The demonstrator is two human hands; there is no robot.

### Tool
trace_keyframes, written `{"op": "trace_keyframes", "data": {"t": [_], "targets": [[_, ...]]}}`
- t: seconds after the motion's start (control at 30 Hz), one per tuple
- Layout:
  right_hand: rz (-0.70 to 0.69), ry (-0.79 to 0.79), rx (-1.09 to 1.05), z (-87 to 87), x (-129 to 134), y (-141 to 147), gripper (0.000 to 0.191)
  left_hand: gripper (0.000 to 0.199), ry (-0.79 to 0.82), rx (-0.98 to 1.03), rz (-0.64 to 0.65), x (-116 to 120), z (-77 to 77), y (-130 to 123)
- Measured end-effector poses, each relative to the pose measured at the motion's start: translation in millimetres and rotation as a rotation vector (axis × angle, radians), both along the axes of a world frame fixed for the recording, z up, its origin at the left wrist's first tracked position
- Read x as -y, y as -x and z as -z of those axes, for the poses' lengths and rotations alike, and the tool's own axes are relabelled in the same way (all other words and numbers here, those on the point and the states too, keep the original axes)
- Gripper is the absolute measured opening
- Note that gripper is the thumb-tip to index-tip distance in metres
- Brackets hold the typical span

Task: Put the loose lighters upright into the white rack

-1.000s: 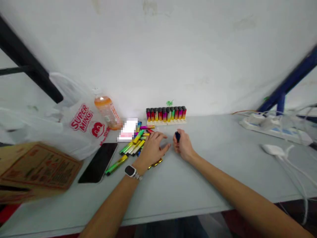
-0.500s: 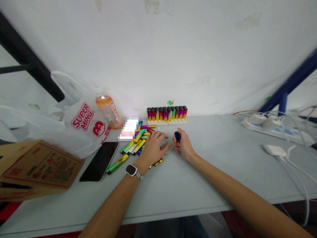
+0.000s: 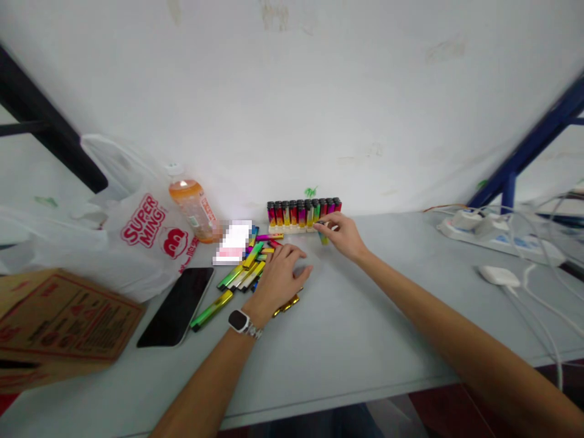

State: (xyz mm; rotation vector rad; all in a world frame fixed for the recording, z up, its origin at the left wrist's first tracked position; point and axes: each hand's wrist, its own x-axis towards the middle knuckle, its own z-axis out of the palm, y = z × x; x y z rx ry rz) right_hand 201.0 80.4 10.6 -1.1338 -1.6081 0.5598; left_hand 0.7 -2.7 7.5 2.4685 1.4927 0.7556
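Observation:
Between its thumb and fingers my right hand point(image 3: 343, 236) pinches an upright lighter point(image 3: 323, 238) with a yellow-green lower end, just in front of a white rack point(image 3: 298, 230). Several colourful lighters point(image 3: 294, 213) with black tops stand in rows in that rack, by the wall. My left hand point(image 3: 281, 277), fingers apart and slightly curled, rests beside a loose pile of lighters point(image 3: 246, 271) in green, yellow, white and other colours. A green and yellow lighter point(image 3: 212, 310) lies at the near end of the pile. Gold lighters point(image 3: 286, 306) are partly hidden beneath my left hand.
A black phone point(image 3: 177, 307), a cardboard box point(image 3: 68, 325), a white plastic bag point(image 3: 137, 237) and an orange drink bottle point(image 3: 194, 210) stand or lie on the left. On the right are a power strip point(image 3: 502, 237), a white charger point(image 3: 499, 275) and cables.
My right hand has moved up and forward to the rack, and the lighter in it now shows its lower end pointing down. My left hand has hardly moved. The view has shifted slightly.

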Motion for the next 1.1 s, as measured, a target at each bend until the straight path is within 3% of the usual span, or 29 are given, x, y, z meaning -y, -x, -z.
{"op": "trace_keyframes", "data": {"t": [0.23,0.47,0.77,0.97,1.1], "targets": [[0.026,-0.089,0.124,-12.8,-44.5,-5.8,0.027,0.018,-0.036,-0.032,-0.122,-6.1,-0.9,13.3],[0.01,-0.085,0.15,-10.8,-53.5,-3.6,0.015,0.014,-0.035,-0.058,-0.114,-8.8,7.4,11.9],[-0.108,-0.044,0.218,-16.4,-61.8,-19.9,0.015,0.012,-0.106,-0.012,-0.178,-10.9,10.7,-2.1],[0.102,-0.173,0.554,-17.0,-48.5,-16.6,0.026,0.016,-0.128,0.073,-0.243,-16.6,9.8,-19.3],[0.17,-0.121,0.66,-15.4,-33.2,-12.3,0.037,0.02,-0.147,0.364,-0.275,-28.4,8.9,-31.9]]}}
